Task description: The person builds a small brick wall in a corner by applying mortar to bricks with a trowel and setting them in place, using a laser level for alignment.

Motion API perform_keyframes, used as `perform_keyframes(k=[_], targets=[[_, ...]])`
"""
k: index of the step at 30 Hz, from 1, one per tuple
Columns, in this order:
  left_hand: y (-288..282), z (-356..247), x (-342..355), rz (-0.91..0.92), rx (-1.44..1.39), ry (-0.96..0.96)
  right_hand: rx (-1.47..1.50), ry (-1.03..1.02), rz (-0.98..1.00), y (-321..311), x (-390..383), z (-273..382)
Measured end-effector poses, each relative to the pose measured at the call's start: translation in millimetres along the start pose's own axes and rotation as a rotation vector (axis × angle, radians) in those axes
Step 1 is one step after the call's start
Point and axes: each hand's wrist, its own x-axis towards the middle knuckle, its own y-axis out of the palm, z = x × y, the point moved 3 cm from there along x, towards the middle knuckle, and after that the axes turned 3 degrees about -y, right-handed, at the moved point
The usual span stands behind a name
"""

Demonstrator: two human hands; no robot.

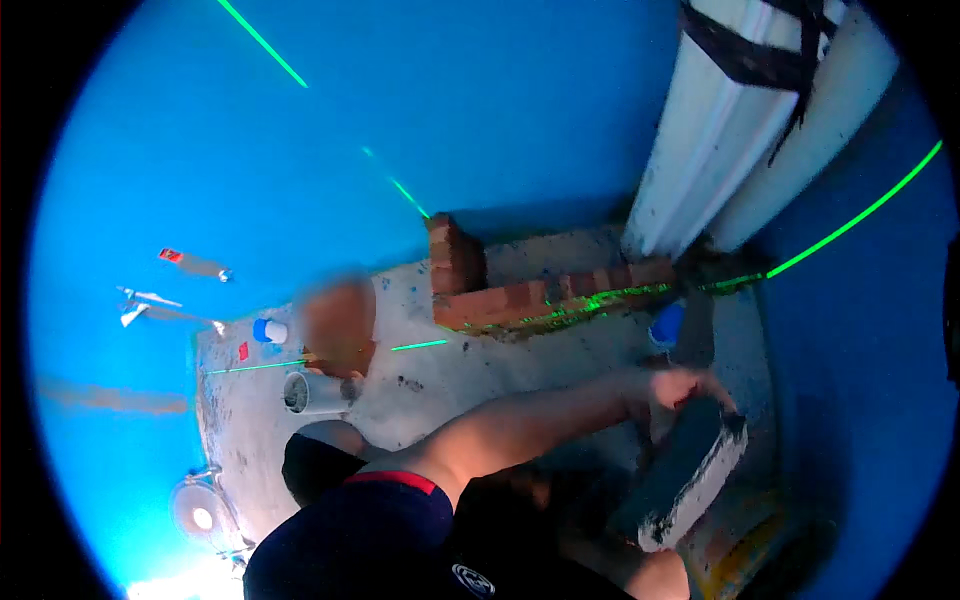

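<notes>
My left arm reaches across to the right from a dark sleeve with red trim. My left hand (688, 386) is closed on the upper end of a long dark grey block-like thing (672, 468), held tilted. The side facing right is rough and smeared with something pale. Under its lower end shows a rounded patch of bare skin; I cannot tell whether it is my right hand or a knee. Just beyond my left hand stand a blue-and-white container (665, 326) and a blurred dark grey upright shape (695, 330).
A low brick wall (545, 302) turns a corner ahead, with green laser lines across it. To the left are a blurred brown brick-like stack (340, 315), a pale bucket (318, 393), a blue-and-white cup (269, 330) and a lamp (202, 512). White panels (710, 130) lean on the blue wall.
</notes>
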Motion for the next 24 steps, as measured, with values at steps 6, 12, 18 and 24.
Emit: perform_keyframes(k=[6, 12, 18, 24], targets=[[31.7, -50.1, 6.3, 0.103, 0.165, 0.046, 0.051, -0.044, 0.048, -4.9, 7.4, 4.9], [17.4, -125.1, 28.3, -0.064, 0.367, -0.862, 0.127, -0.085, 0.153, -15.0, -0.1, 26.3], [31.3, -93.5, 46.5, 0.103, 0.529, -1.423, -0.107, -0.164, -0.122, 8.6, 4.9, 10.4], [14.7, -55.9, 23.3, -0.096, 0.727, -1.635, -0.219, -0.060, -0.199, -12.3, -4.6, 0.8]])
